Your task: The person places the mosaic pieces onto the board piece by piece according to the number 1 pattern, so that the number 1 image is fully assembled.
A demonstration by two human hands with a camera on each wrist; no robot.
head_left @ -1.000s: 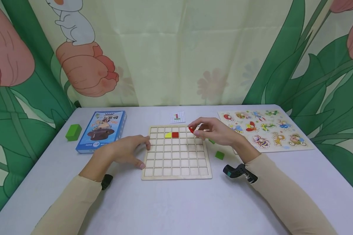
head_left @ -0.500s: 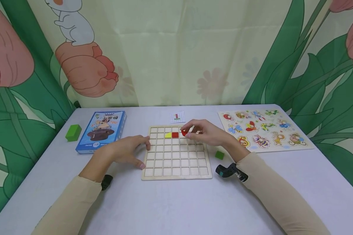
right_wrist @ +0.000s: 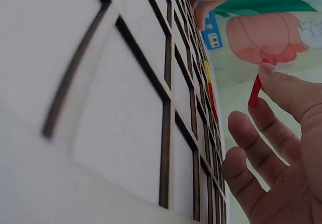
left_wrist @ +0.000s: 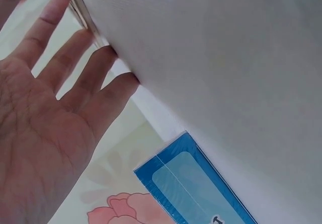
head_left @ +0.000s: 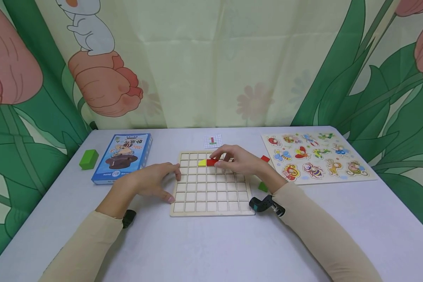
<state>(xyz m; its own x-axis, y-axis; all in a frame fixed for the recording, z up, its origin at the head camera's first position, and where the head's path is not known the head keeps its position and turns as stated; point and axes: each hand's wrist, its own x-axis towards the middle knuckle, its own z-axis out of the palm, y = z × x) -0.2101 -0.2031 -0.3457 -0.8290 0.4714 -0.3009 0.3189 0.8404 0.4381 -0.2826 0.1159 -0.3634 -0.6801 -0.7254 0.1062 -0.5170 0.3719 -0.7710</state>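
Note:
A wooden grid board lies flat on the table. Near its far side, a yellow tile and a red tile sit side by side in cells. My right hand is over the upper right cells, pinching a small red piece between thumb and index finger. Seen edge-on in the right wrist view, that piece is thin; from the head view it overlaps the placed red tile. Along the board's left edge rests my left hand, thumb and fingers spread and touching the rim.
Behind the board lies a small pattern card. To the left are a blue box and a green block. On the right, a red piece and a partly hidden green piece lie before an insect picture board.
My right hand has carried the red piece left across the board to beside the placed red tile. A loose red piece now shows beyond the right wrist. The left hand stays put.

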